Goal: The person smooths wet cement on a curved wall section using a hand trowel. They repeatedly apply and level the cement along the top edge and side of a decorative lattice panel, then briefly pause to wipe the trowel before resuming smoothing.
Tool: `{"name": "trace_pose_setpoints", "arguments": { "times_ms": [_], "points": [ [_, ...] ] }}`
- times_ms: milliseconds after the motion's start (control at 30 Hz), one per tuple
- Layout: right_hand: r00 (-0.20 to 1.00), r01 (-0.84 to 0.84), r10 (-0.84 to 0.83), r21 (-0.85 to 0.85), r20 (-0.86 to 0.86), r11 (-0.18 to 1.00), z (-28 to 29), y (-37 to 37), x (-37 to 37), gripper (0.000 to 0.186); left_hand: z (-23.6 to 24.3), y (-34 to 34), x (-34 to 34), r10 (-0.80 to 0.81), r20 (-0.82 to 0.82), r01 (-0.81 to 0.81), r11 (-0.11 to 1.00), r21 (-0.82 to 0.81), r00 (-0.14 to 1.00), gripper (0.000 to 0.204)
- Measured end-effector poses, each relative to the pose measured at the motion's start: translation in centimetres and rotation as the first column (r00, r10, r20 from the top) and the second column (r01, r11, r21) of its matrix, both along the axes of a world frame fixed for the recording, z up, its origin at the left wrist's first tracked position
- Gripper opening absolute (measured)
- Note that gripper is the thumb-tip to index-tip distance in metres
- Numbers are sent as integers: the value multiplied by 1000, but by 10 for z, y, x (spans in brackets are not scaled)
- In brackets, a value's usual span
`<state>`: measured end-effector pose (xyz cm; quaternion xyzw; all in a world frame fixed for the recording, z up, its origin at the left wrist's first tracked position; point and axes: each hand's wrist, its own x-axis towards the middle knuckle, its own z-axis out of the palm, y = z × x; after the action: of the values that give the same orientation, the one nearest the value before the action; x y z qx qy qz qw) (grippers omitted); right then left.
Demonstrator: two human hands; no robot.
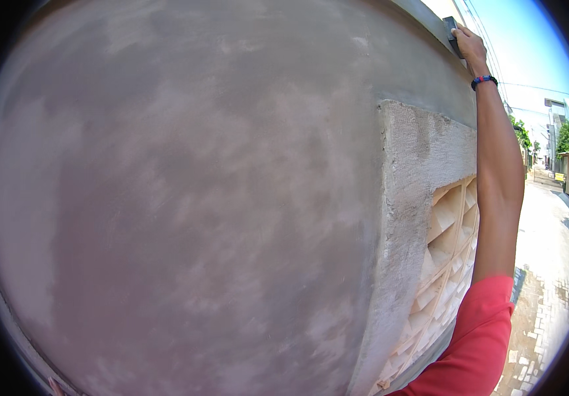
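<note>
The plaster wall (185,198) is looking smooth, matt and patchy grey; the pillar (423,171) is showing rough, gritty cement, and the paved lane (548,290) is lying dull and stony.

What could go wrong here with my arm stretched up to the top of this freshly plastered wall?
1. The right hand holds the dark tool at full stretch against the top edge of the wall; with so little control it might slip or gouge the grey plaster.
2. The face looks patchy, darker and lighter, perhaps still damp, so the red sleeve close beside the rough corner could smear or scrape it.
3. If dropped, the tool would likely land on the paved lane.
</note>
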<state>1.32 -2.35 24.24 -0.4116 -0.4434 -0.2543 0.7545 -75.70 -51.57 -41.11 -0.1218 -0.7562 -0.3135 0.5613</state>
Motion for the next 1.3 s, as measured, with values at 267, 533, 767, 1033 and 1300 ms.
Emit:
{"name": "trace_pose_setpoints", "arguments": {
  "times_ms": [267,533,767,1033,1300],
  "points": [
    [970,-85,20,263,241,961,-33,-72,-117,48,22,21,7,-214,-236,258,950,175,948,71],
    [822,-346,-3,504,569,791,-40,-196,-280,39,29,37,16,-304,-275,367,905,216,912,72],
    [985,57,-77,131,154,990,-9,-84,-123,49,80,21,91,-299,-26,299,935,190,954,75],
    [889,-154,-79,458,450,875,-49,-165,-267,41,103,21,112,-294,60,273,934,229,954,73],
    [988,-19,2,107,154,994,-22,-110,-152,51,98,23,105,-363,1,354,910,216,932,77]
  ]
}}
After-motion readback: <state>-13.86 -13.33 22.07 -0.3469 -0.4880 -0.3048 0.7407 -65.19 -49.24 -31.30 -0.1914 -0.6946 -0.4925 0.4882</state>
